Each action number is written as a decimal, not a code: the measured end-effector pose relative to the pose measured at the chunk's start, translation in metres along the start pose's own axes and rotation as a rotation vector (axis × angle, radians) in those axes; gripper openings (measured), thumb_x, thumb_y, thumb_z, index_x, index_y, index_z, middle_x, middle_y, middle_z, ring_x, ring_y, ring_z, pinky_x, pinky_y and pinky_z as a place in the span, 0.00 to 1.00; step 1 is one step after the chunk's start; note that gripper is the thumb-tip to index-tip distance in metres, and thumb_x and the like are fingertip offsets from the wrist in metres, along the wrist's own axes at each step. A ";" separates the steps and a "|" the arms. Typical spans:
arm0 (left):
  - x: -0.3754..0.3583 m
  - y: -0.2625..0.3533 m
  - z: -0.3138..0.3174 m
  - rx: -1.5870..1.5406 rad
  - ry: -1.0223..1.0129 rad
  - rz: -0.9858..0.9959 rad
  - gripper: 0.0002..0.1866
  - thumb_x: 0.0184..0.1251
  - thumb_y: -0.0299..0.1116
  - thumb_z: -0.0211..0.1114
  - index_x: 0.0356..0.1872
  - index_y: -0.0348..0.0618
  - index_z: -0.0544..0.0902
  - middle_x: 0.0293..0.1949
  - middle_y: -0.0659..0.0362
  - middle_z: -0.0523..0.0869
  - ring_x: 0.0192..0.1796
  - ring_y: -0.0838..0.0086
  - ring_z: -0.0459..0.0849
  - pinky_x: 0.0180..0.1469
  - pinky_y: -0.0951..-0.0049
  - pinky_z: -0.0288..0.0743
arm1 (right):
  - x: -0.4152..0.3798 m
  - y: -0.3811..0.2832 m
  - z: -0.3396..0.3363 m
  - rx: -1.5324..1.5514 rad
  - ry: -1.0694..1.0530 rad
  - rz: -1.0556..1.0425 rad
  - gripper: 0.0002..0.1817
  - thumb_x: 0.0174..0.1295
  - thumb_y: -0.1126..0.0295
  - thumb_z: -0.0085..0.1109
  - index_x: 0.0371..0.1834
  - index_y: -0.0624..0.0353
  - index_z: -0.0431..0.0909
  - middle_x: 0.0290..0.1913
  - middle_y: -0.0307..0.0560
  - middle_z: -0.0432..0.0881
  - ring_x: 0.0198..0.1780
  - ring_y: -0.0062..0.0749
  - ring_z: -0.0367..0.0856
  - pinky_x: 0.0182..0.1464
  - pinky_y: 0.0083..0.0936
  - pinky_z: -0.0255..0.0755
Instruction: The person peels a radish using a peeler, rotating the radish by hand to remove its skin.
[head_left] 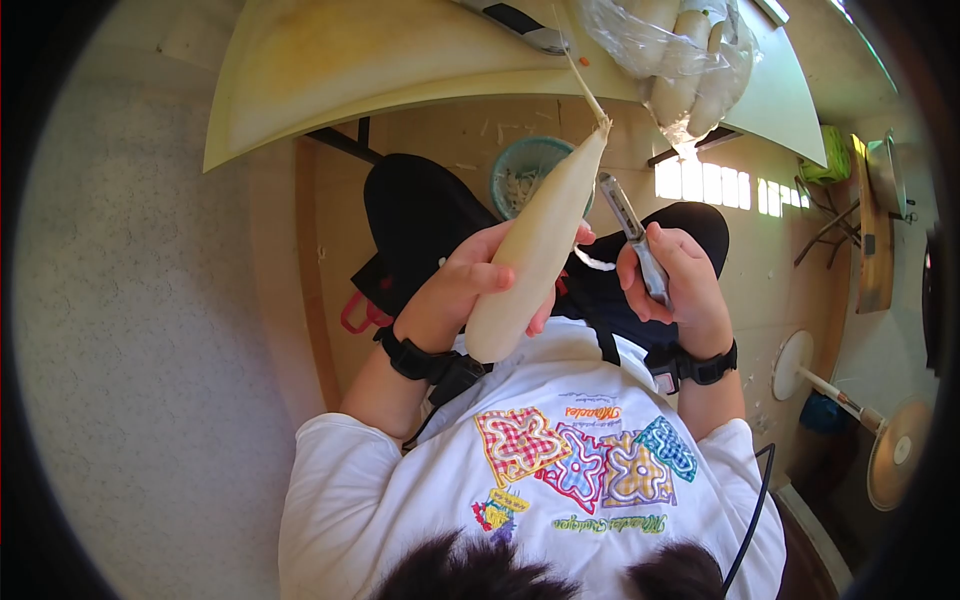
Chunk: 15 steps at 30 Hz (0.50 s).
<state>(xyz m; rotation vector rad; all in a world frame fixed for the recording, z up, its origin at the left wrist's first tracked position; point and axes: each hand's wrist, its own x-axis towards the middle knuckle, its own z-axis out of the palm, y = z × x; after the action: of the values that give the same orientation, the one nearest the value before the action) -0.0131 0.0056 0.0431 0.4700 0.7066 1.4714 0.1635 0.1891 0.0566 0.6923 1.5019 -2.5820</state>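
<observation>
A long white daikon radish (540, 235) with a thin root tip slants up across the middle of the head view. My left hand (485, 275) is wrapped round its lower half, thumb on top. In my right hand (680, 275) is a metal peeler (637, 240), its blade end pointing up and left, a little apart from the radish. A thin strip of white peel (594, 262) dangles between the two hands. Below the radish, a blue-green basin (503, 170) on the floor holds pale peelings, partly hidden by the radish.
The table (400, 75) ahead bears a clear plastic bag (640, 40) of white radishes, its end hanging over the edge. A dark-and-silver knife-like tool (520, 25) lies there too. Peel scraps dot the floor. A white round-based stand (795, 365) and a folding table (872, 230) are at right.
</observation>
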 end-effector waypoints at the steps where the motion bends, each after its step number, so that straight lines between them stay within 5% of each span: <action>1: -0.002 0.000 0.000 -0.003 0.016 0.010 0.48 0.56 0.58 0.67 0.67 0.26 0.65 0.65 0.42 0.71 0.24 0.72 0.82 0.25 0.75 0.75 | 0.000 0.001 -0.002 -0.001 -0.003 0.002 0.32 0.78 0.50 0.37 0.27 0.66 0.78 0.14 0.49 0.76 0.07 0.18 0.59 0.11 0.16 0.52; 6: -0.002 0.006 -0.003 -0.087 0.052 -0.010 0.43 0.54 0.51 0.71 0.64 0.30 0.68 0.63 0.49 0.74 0.27 0.71 0.84 0.28 0.74 0.80 | 0.003 0.002 -0.009 -0.057 0.073 -0.052 0.30 0.77 0.50 0.40 0.29 0.66 0.78 0.14 0.48 0.76 0.07 0.18 0.59 0.11 0.16 0.52; 15: 0.006 -0.003 -0.014 0.024 0.153 -0.041 0.36 0.63 0.50 0.63 0.65 0.34 0.68 0.32 0.54 0.82 0.29 0.71 0.85 0.30 0.73 0.81 | 0.001 0.008 -0.009 -0.168 0.257 -0.051 0.26 0.77 0.53 0.42 0.31 0.64 0.78 0.15 0.44 0.76 0.09 0.16 0.62 0.14 0.14 0.55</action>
<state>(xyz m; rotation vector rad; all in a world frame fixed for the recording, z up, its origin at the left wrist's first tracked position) -0.0212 0.0098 0.0303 0.3618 0.8503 1.4723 0.1682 0.1932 0.0460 1.0068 1.8063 -2.4386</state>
